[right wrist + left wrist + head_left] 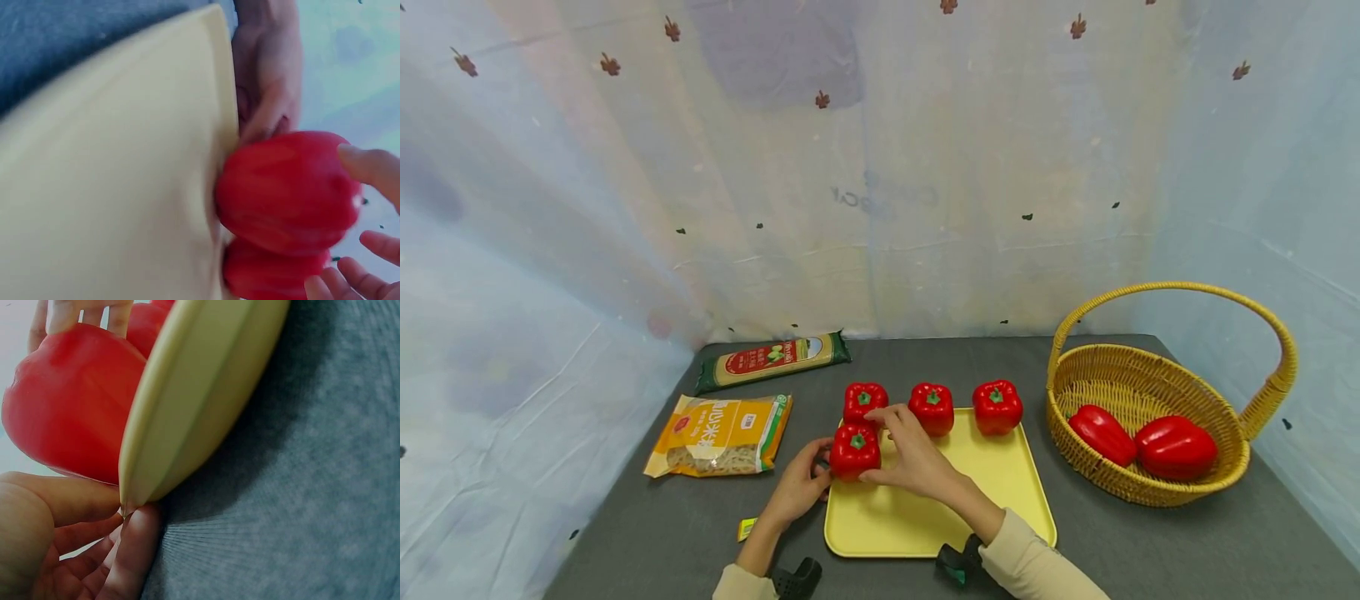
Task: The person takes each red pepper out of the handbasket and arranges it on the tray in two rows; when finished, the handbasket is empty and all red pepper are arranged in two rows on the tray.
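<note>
A red bell pepper [855,452] with a green stem stands at the left side of a yellow tray [985,487]. My right hand [917,457] is around its top, thumb tip touching it and fingers spread loosely at its far side. In the right wrist view the fingers [369,240] show a gap to this pepper. My left hand [799,486] pinches the tray's left rim between thumb and fingers, just below the pepper in the left wrist view. Three more red bell peppers line the tray's far edge: left [865,398], middle [932,408] and right [997,407].
To the right stands a wicker basket [1150,492] with a tall handle, holding two red peppers [1176,447]. An orange-and-clear food bag [722,436] and a long green packet [775,360] lie at left. A small yellow item [747,528] lies beside my left forearm.
</note>
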Demonstrator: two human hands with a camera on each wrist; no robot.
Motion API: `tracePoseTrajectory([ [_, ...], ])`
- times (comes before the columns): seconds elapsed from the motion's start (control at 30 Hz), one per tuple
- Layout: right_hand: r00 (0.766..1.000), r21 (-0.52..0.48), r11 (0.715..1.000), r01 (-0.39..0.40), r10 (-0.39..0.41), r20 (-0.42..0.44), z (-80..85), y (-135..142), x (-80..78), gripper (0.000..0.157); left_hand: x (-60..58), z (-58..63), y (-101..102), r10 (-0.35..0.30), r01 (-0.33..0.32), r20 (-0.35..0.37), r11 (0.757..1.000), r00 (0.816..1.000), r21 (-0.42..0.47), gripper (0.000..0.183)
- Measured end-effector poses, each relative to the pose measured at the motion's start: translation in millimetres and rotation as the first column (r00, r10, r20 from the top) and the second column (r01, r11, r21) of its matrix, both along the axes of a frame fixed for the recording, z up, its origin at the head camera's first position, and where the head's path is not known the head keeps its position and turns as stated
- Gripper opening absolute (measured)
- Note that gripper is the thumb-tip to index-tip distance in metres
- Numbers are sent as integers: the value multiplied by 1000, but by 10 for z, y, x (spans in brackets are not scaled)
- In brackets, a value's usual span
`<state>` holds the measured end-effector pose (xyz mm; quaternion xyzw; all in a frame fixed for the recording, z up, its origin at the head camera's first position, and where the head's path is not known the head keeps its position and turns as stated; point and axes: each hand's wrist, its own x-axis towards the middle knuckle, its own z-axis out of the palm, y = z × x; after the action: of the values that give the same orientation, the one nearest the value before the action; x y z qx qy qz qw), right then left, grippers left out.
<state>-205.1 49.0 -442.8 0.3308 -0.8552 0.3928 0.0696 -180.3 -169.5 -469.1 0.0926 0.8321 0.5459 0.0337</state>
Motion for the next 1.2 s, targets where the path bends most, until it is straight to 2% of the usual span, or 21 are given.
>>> tracePoseTrajectory([
  [0.17, 998, -97, 994, -43, 47, 41, 96, 143, -36, 71, 2, 4, 6, 8, -8, -8, 1000, 1000, -8, 43],
  [0.27, 998, -129, 991, -46, 50, 26, 159, 269, -56, 70, 0, 6, 6, 9, -9, -9, 1000, 1000, -6, 43],
  [0.53, 995, -159, 987, 24, -39, -94, 385, 754, -53, 64, -9, 2, 6, 8, -8, -11, 1000, 1000, -10, 43],
  [0.6, 986, -152, 987, 48, -71, -148, 448, 902, -51, 62, -9, 6, 4, 9, -9, -10, 1000, 1000, -8, 43],
  [0.77, 967, -141, 981, 131, -158, -201, 720, 1250, 65, 59, -8, 13, 1, 5, -5, -11, 1000, 1000, -7, 44],
  [0.9, 955, -90, 978, 189, -204, -215, 794, 1613, 43, 55, -4, 16, 0, 2, -2, -9, 1000, 1000, -7, 44],
  [1.03, 959, 9, 976, 216, -210, -188, 803, 2004, -50, 47, -1, 18, 2, 3, -3, -10, 1000, 1000, -7, 43],
  [1.2, 981, 120, 974, 193, -192, -23, 905, 2364, -110, 43, 3, 7, 4, 11, -11, -10, 1000, 1000, -18, 43],
])
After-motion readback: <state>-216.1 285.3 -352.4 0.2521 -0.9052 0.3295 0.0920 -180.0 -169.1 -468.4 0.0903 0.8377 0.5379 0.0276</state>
